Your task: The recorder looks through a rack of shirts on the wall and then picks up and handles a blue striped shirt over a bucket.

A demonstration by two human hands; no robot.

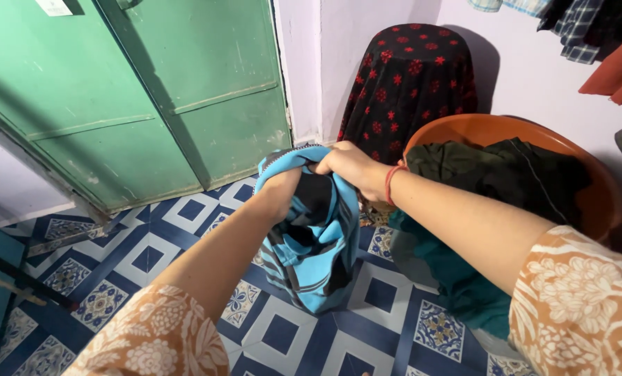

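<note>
Gripping striped cloth above the tiled floor | left hand and right hand both closed on its top edge | judgement: keep hold even, lift clear | orange tub of clothes right of cloth | green door beyond

Striped garment: soft matt cloth. Beside it, tub: smooth orange plastic. Below, floor tiles: glossy ceramic.

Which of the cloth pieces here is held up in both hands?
The blue garment with black stripes: the left hand and right hand grip its top. The dark green clothes lie in the orange tub; the black red-flowered cloth covers something behind.
</note>
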